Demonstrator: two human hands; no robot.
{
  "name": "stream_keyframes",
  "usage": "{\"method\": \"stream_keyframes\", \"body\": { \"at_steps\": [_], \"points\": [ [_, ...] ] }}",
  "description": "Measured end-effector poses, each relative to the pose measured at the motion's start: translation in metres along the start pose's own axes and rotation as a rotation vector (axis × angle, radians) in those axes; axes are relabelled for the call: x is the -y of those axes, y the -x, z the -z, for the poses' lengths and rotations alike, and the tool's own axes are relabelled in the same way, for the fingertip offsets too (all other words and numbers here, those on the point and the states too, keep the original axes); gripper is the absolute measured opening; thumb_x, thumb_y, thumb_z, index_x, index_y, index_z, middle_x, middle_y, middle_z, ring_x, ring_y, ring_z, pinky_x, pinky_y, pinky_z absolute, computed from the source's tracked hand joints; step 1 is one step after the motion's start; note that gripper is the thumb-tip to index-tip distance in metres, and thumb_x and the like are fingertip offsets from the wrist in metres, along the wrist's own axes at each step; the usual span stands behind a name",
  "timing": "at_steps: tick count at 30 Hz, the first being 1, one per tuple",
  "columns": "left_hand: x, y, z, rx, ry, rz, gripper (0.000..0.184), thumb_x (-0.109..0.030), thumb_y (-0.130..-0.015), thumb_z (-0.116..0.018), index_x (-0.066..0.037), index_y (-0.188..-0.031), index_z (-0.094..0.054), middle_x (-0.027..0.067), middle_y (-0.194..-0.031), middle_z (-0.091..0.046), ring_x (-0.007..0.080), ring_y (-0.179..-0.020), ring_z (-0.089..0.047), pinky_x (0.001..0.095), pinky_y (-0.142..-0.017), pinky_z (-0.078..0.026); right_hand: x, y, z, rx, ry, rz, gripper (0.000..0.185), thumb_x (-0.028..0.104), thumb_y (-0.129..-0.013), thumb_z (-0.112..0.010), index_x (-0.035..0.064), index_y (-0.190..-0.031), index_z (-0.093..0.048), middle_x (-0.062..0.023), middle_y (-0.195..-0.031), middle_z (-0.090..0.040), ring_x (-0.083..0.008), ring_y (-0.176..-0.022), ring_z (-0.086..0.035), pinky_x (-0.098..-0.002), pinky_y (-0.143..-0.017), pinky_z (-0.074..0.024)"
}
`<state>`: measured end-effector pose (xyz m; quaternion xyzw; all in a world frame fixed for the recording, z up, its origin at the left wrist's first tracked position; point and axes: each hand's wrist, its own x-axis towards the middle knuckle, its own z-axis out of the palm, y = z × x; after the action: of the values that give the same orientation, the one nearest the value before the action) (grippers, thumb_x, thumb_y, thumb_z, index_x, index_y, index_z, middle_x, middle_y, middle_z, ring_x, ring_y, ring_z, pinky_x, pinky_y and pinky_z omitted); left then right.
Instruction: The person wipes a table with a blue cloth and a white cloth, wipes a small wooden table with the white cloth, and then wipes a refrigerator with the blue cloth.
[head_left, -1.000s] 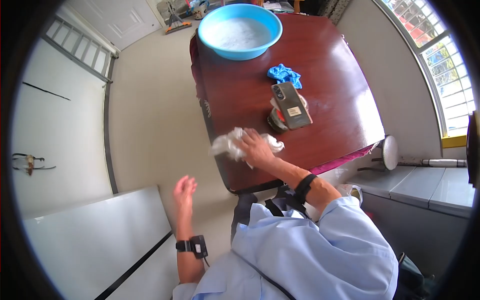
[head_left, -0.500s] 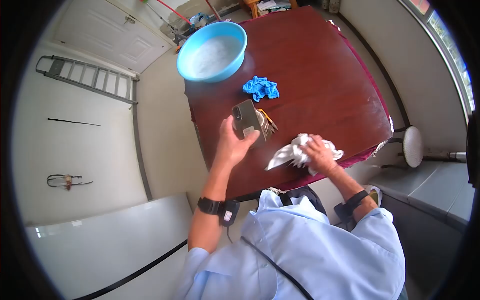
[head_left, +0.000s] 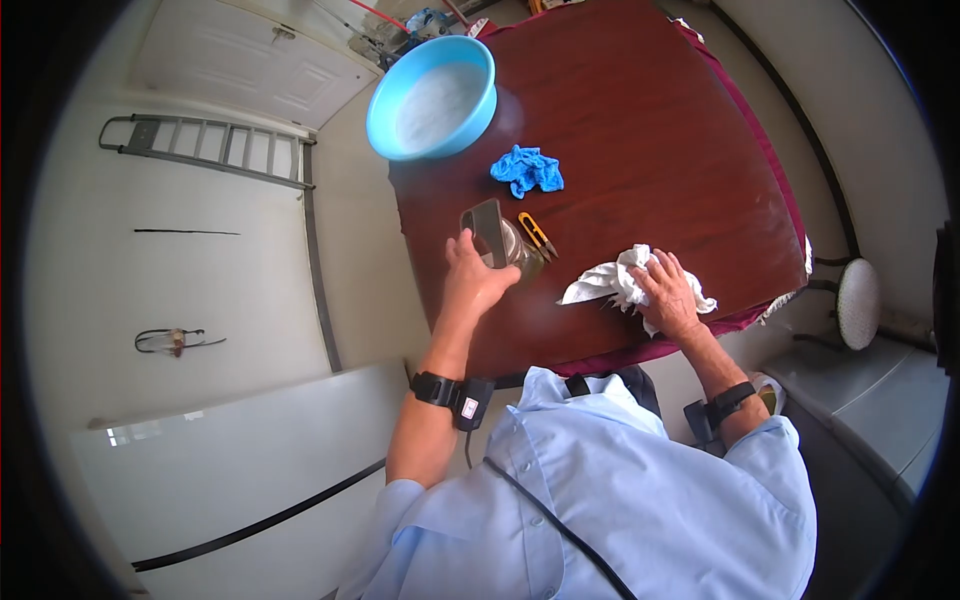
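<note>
My left hand grips a dark smartphone by its sides, thumb at the near right and fingers on the left. The phone is tilted above the table's left part. Just right of it, partly hidden, is a clear glass-like object whose kind I cannot make out. Beside that lie yellow-handled thread snips, blades towards me. My right hand is closed on a crumpled white cloth resting on the tabletop near the front edge. Farther back lies a bunched blue cloth.
A light-blue basin with whitish, sudsy-looking contents stands at the table's far left corner. The dark red table has a fringed cloth along its edges. A round stool is at the right; a ladder is at the left wall.
The phone in my left hand has tilted, its back now seen at a flatter angle. More of the snips shows. My right hand stays on the white cloth, and the whole view has shifted slightly.
</note>
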<state>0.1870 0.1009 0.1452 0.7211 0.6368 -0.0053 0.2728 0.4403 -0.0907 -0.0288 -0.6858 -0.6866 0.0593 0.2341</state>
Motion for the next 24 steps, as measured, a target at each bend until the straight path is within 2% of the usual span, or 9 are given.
{"method": "stream_keyframes", "body": {
  "at_steps": [4, 8, 9, 13, 16, 17, 20, 21, 24],
  "points": [
    [0.017, -0.008, 0.002, -0.076, 0.083, -0.007, 0.113, -0.030, -0.063, -0.079, 0.004, -0.154, -0.020, 0.0285, -0.152, -0.033, 0.0380, -0.139, -0.042, 0.0411, -0.109, -0.042, -0.002, 0.001, 0.003, -0.006, -0.014, 0.007, 0.067, 0.017, -0.065, -0.082, 0.0158, -0.127, -0.057, -0.0139, -0.120, -0.056, -0.0382, -0.130, -0.047, -0.0528, -0.113, -0.0353],
    [0.007, 0.004, 0.030, 0.086, 0.515, 0.189, 0.111, -0.024, -0.067, -0.081, -0.004, -0.157, -0.018, 0.0272, -0.149, -0.040, 0.0367, -0.124, -0.057, 0.0460, -0.088, -0.056, -0.002, 0.001, 0.004, -0.002, -0.024, 0.003, 0.068, 0.017, -0.064, -0.082, 0.0158, -0.127, -0.057, -0.0132, -0.120, -0.057, -0.0378, -0.131, -0.047, -0.0529, -0.113, -0.0352],
    [0.022, -0.005, 0.029, 0.094, 0.540, 0.176, 0.111, -0.023, -0.070, -0.081, -0.006, -0.158, -0.016, 0.0264, -0.155, -0.031, 0.0339, -0.112, -0.064, 0.0449, -0.077, -0.059, -0.003, 0.001, 0.003, 0.004, -0.026, 0.002, 0.068, 0.017, -0.064, -0.083, 0.0158, -0.127, -0.058, -0.0131, -0.120, -0.057, -0.0378, -0.131, -0.047, -0.0531, -0.114, -0.0348],
    [0.047, -0.004, 0.045, 0.116, 0.797, 0.174, 0.107, -0.020, -0.076, -0.080, -0.006, -0.158, -0.014, 0.0236, -0.162, -0.013, 0.0300, -0.102, -0.067, 0.0437, -0.074, -0.060, -0.006, 0.000, 0.003, 0.009, -0.019, 0.024, 0.067, 0.017, -0.064, -0.083, 0.0152, -0.127, -0.059, -0.0132, -0.120, -0.057, -0.0380, -0.131, -0.047, -0.0541, -0.115, -0.0334],
    [0.066, 0.009, 0.057, 0.046, 0.965, 0.154, 0.104, -0.016, -0.079, -0.077, 0.001, -0.157, -0.009, 0.0234, -0.147, -0.037, 0.0286, -0.089, -0.071, 0.0432, -0.070, -0.063, -0.020, -0.010, 0.007, -0.013, -0.031, 0.017, 0.064, 0.015, -0.065, -0.083, 0.0133, -0.125, -0.062, -0.0151, -0.119, -0.058, -0.0391, -0.131, -0.047, -0.0554, -0.115, -0.0327],
    [0.079, 0.013, 0.061, 0.046, 1.011, 0.160, 0.102, -0.016, -0.081, -0.074, 0.001, -0.157, -0.008, 0.0163, -0.120, -0.054, 0.0304, -0.090, -0.071, 0.0451, -0.071, -0.063, -0.032, -0.016, 0.000, -0.087, 0.000, -0.005, 0.062, 0.015, -0.066, -0.083, 0.0117, -0.124, -0.063, -0.0167, -0.120, -0.058, -0.0398, -0.131, -0.047, -0.0560, -0.114, -0.0329],
    [0.115, 0.032, 0.065, -0.005, 1.137, 0.227, 0.099, -0.015, -0.082, -0.073, 0.001, -0.157, -0.010, 0.0159, -0.116, -0.057, 0.0332, -0.092, -0.069, 0.0476, -0.073, -0.062, -0.071, -0.050, 0.001, -0.166, 0.045, -0.098, 0.062, 0.015, -0.068, -0.082, 0.0086, -0.126, -0.062, -0.0171, -0.124, -0.057, -0.0394, -0.132, -0.046, -0.0555, -0.115, -0.0324],
    [0.134, 0.037, 0.063, 0.008, 1.158, 0.247, 0.092, -0.017, -0.084, -0.072, -0.001, -0.155, -0.017, 0.0108, -0.102, -0.058, 0.0344, -0.091, -0.069, 0.0495, -0.075, -0.061, -0.085, -0.063, 0.002, -0.186, 0.115, -0.110, 0.060, 0.018, -0.071, -0.081, 0.0106, -0.127, -0.060, -0.0163, -0.121, -0.058, -0.0403, -0.129, -0.047, -0.0554, -0.112, -0.0344],
    [0.180, 0.066, 0.049, -0.024, 1.304, 0.407, 0.072, -0.019, -0.083, -0.073, -0.004, -0.144, -0.038, 0.0103, -0.103, -0.060, 0.0364, -0.091, -0.069, 0.0529, -0.080, -0.060, -0.117, -0.102, 0.000, -0.282, 0.192, -0.200, 0.053, 0.018, -0.076, -0.077, 0.0090, -0.126, -0.061, -0.0155, -0.118, -0.062, -0.0393, -0.125, -0.050, -0.0537, -0.108, -0.0377]
  ]
}}
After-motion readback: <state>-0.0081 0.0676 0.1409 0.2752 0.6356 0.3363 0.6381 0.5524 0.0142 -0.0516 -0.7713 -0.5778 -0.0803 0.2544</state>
